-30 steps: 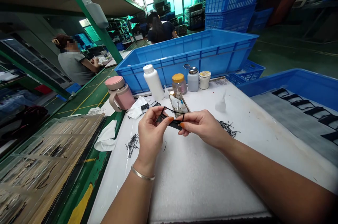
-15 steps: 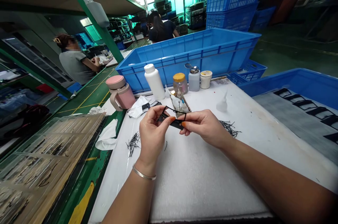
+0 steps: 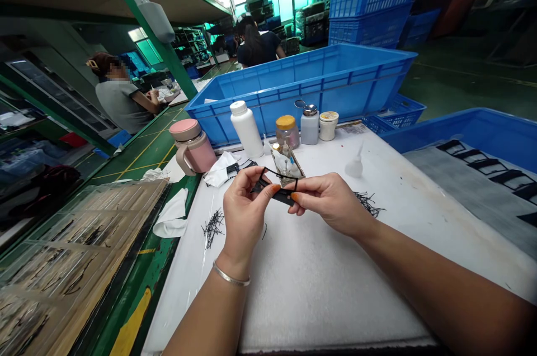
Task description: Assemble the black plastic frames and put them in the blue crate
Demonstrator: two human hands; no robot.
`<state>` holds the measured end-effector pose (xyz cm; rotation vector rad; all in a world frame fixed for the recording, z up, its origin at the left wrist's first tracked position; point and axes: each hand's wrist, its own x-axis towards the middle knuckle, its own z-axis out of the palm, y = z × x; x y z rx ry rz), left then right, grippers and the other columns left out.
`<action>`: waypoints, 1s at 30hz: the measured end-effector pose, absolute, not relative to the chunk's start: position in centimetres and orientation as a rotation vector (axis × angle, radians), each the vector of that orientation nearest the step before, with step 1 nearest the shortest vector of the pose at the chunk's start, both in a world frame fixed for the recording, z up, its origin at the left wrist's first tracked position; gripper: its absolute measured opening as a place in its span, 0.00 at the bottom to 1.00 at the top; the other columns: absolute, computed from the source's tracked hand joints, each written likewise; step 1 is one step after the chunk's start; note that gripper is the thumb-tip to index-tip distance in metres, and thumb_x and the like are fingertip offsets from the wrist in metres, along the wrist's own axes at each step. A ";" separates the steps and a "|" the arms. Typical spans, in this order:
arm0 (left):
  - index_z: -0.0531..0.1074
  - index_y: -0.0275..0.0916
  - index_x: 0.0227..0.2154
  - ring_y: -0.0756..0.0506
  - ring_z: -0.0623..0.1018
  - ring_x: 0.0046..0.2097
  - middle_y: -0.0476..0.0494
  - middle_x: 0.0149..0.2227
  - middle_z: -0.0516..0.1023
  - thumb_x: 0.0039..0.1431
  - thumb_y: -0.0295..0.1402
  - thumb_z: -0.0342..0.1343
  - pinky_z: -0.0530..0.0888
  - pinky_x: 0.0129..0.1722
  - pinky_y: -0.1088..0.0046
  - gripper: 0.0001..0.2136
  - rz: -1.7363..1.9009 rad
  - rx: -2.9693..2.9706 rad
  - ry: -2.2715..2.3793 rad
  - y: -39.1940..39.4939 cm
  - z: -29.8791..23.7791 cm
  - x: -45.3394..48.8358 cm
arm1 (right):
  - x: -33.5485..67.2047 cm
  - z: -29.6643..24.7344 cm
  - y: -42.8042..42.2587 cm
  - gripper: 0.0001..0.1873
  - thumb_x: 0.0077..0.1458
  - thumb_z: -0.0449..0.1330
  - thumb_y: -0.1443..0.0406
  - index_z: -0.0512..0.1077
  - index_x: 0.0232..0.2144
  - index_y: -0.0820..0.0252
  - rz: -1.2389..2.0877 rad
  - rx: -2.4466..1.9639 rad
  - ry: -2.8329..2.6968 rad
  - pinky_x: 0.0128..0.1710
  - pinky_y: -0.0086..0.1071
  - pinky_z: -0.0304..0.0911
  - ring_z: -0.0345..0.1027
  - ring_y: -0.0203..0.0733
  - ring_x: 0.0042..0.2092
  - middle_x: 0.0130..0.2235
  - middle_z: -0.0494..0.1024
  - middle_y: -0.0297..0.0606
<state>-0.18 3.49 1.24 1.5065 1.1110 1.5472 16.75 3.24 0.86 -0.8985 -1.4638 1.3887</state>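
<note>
Both hands grip a small black rectangular frame [image 3: 282, 194] above the white work surface [image 3: 319, 283]. My left hand [image 3: 247, 210] pinches its left end between thumb and fingers. At the other end, the thumb and fingers of my right hand [image 3: 325, 199] are closed on it. Fingertips cover parts of the frame. Loose thin black strips [image 3: 213, 227] lie in a pile to the left, and a second pile of black strips [image 3: 368, 203] lies beyond my right wrist. Just behind the hands stands a small open box [image 3: 289, 169] holding small items.
A white bottle [image 3: 246, 129], a pink mug [image 3: 192, 146], a yellow-lidded jar [image 3: 287, 129] and a grey pump bottle [image 3: 309, 127] line the back. Behind them is a large blue crate [image 3: 293, 88]. At right, a blue bin [image 3: 470, 121] holds black frames on grey sheeting. Two people sit farther off.
The view has shifted very slightly. Both hands keep the same hold on the black frame, with no other clear movement.
</note>
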 end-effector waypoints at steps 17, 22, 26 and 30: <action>0.70 0.37 0.42 0.49 0.75 0.37 0.45 0.35 0.76 0.51 0.31 0.65 0.72 0.38 0.76 0.15 1.462 1.461 1.143 3.6 1.2 -0.3 | 16.9 0.7 3.6 0.17 0.54 0.64 0.56 0.79 0.38 0.65 1.338 -0.970 -1.492 0.30 0.30 0.69 0.72 0.38 0.28 0.26 0.79 0.39; 0.64 0.39 0.51 0.46 0.75 0.44 0.39 0.44 0.75 0.56 0.38 0.61 0.74 0.35 0.76 0.21 1.505 1.362 1.112 4.2 1.1 -1.5 | 17.2 0.6 3.8 0.21 0.50 0.66 0.53 0.78 0.38 0.64 1.289 -1.099 -1.443 0.30 0.31 0.69 0.71 0.39 0.28 0.26 0.79 0.41; 0.64 0.37 0.50 0.46 0.74 0.41 0.41 0.39 0.74 0.56 0.40 0.60 0.74 0.31 0.78 0.21 1.531 1.300 1.150 5.2 0.6 -2.5 | 17.4 -0.2 4.0 0.25 0.47 0.67 0.50 0.78 0.38 0.65 1.279 -1.138 -1.446 0.31 0.34 0.70 0.71 0.42 0.27 0.25 0.78 0.43; 0.70 0.35 0.43 0.49 0.73 0.35 0.44 0.34 0.74 0.56 0.37 0.57 0.71 0.30 0.79 0.14 1.417 1.394 1.192 5.7 -0.3 -2.4 | 17.5 -0.8 4.1 0.25 0.46 0.68 0.51 0.78 0.39 0.67 1.264 -1.074 -1.469 0.29 0.33 0.69 0.70 0.41 0.26 0.24 0.77 0.42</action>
